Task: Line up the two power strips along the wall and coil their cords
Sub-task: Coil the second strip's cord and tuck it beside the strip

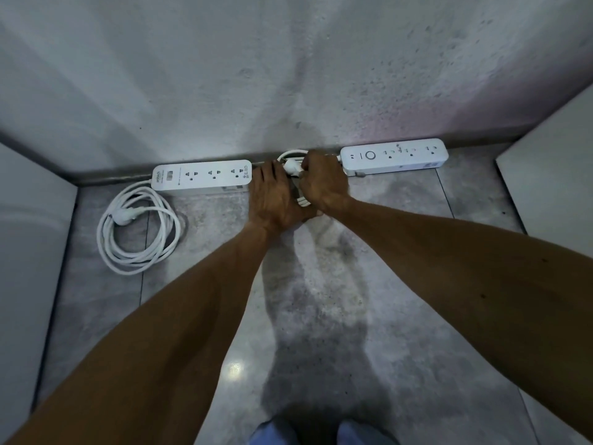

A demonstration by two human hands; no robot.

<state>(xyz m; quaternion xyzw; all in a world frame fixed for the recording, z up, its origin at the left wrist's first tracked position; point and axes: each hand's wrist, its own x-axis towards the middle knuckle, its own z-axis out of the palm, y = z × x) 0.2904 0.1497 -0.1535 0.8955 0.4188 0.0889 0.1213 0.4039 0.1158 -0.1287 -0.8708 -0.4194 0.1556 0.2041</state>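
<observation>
Far left of both hands, a white coil (139, 228) lies flat on the floor (321, 316), its plug (123, 217) resting inside the loops. The coil's cord runs up to the left end of the left strip (202, 178), which sits along the foot of the wall (288, 75), sockets up, its right end just beside the left hand.

The left hand (272, 200) reaches forward on a straight, bare arm, palm down and fingers stretched toward the wall, lying flat over the cord bundle (293, 165) in the gap between the two strips. Its grip is apart, pressing rather than clasping. The right hand (322, 181) comes in from the right on a bare arm that crosses low over the floor, wrist bent, knuckles up, fingers curled down. Its grip is clamped on the bundle, with white loops showing above and below the fist. The two hands touch at the thumbs' side.

Just right of the right hand lies the right strip (394, 156), also against the wall, its switch end nearest the fist. The two strips are roughly in line.
</observation>
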